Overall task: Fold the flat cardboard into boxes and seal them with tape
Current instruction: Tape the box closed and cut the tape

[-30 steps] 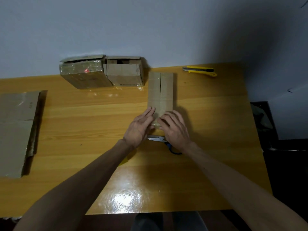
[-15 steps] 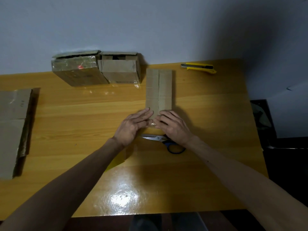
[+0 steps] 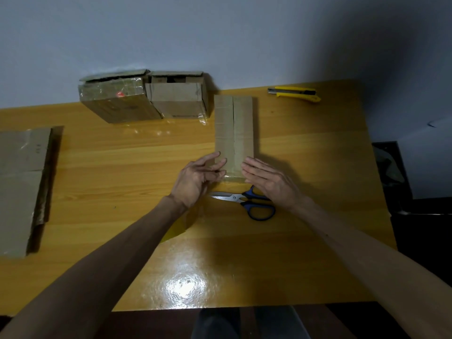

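The yellow-orange wooden counter (image 3: 122, 192) shows grain under a glossy varnish with bright glare. The long narrow brown cardboard box (image 3: 233, 128) is matt. The squat cardboard box wrapped in clear tape (image 3: 115, 99) glistens, and the plain brown cardboard box (image 3: 177, 99) beside it looks dull. The stack of flat brown cardboard sheets (image 3: 19, 187) is matt and ragged-edged. The blue-handled scissors (image 3: 242, 199) have shiny metal blades and plastic loops. The yellow plastic utility knife (image 3: 293, 93) looks smooth.

Blue-handled scissors (image 3: 234, 197), seemingly a yellow utility knife (image 3: 293, 93) farther back, wooden table (image 3: 122, 167)
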